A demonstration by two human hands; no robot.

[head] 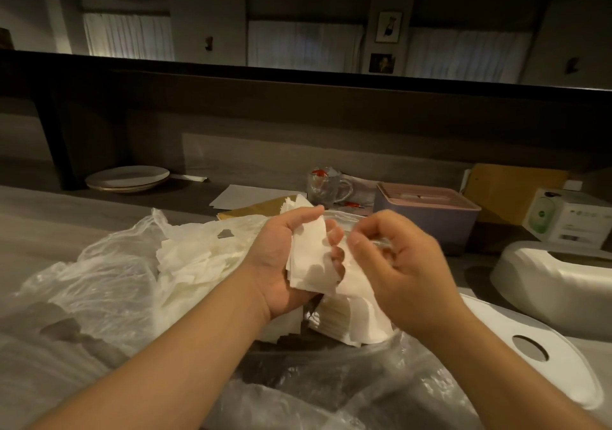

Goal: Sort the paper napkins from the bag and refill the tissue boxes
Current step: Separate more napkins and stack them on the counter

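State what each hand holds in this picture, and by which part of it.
The left hand grips a stack of napkins around its middle, fingers curled over the right edge. The right hand is blurred; what it holds cannot be told.

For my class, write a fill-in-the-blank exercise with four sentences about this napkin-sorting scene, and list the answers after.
1. The left hand holds a stack of white ____.
2. The loose napkins lie in a clear plastic ____.
3. The tissue box behind the right hand has a lid coloured ____.
4. At the far left of the counter stand stacked ____.

Answers: napkins; bag; pink; plates
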